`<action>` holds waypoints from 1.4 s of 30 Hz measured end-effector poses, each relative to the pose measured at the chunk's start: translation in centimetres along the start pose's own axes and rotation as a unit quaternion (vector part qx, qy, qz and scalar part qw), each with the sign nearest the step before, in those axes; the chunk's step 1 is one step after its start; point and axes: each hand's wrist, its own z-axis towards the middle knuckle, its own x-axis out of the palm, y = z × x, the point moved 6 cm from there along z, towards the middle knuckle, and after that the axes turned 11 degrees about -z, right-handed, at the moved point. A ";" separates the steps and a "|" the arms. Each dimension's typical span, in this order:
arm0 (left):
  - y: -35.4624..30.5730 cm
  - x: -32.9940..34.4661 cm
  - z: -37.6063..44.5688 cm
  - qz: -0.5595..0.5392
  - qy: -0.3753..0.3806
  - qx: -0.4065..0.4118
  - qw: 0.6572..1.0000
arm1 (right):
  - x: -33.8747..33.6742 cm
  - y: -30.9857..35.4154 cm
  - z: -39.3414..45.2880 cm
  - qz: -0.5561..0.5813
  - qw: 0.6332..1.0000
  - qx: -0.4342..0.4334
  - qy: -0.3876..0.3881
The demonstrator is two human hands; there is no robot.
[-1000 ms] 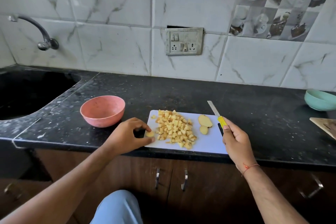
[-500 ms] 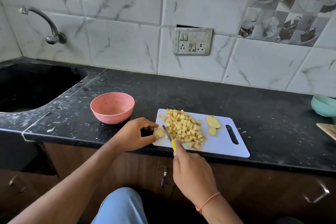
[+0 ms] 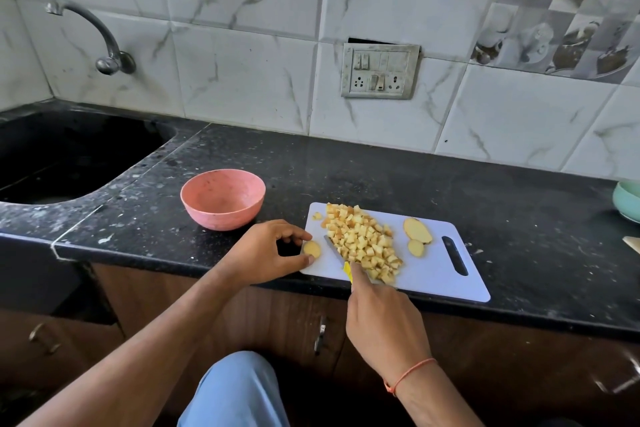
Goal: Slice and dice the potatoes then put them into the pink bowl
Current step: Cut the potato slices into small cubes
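The left hand (image 3: 266, 250) pinches a small potato slice (image 3: 311, 248) between thumb and forefinger at the white cutting board's (image 3: 433, 274) 9 o'clock edge. The right hand (image 3: 384, 322) grips a yellow-handled knife (image 3: 337, 253), forefinger along its spine; the blade's long axis points toward 11 o'clock, lying against the heap of diced potato (image 3: 362, 241). Two more slices (image 3: 417, 236) lie at the heap's 3 o'clock. The pink bowl (image 3: 222, 198) stands on the black counter (image 3: 381, 170), at 10 o'clock from the board. No writing is readable

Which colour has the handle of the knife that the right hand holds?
Yellow. The knife handle shows just above the right hand in the head view.
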 end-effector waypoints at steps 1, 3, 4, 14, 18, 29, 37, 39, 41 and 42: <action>0.1 0.0 0.0 -0.004 -0.001 -0.003 1.000 | -0.1 0.1 0.1 0.008 1.000 0.006 -0.005; 0.0 0.0 0.0 -0.005 -0.001 -0.005 1.000 | -0.4 0.3 0.3 0.021 1.000 0.016 -0.010; 0.0 0.0 0.0 -0.006 -0.002 -0.004 1.000 | -0.6 0.3 0.4 0.027 0.999 0.022 -0.009; -0.3 0.0 -0.1 -0.013 0.002 -0.007 1.000 | -1.0 0.5 1.0 0.053 0.996 0.042 -0.050; -0.2 -0.1 -0.1 -0.020 -0.002 -0.012 1.000 | -0.7 0.7 1.2 0.076 0.995 0.028 -0.051; 0.2 -0.1 0.1 -0.022 -0.010 -0.031 0.999 | -0.7 1.6 1.3 0.049 0.998 0.022 -0.034; 0.2 0.0 0.3 -0.025 -0.004 -0.051 0.998 | -0.9 2.0 1.3 0.030 0.999 0.039 -0.022; 0.2 0.1 0.3 -0.025 -0.002 -0.054 0.998 | -0.8 2.0 1.4 0.028 0.999 0.042 -0.020; 0.2 0.1 0.3 -0.026 -0.003 -0.056 0.998 | -0.2 1.6 1.7 0.064 0.996 0.058 0.013; 0.3 0.1 0.3 -0.026 -0.004 -0.055 0.998 | 0.3 1.2 1.9 0.108 0.990 0.077 0.048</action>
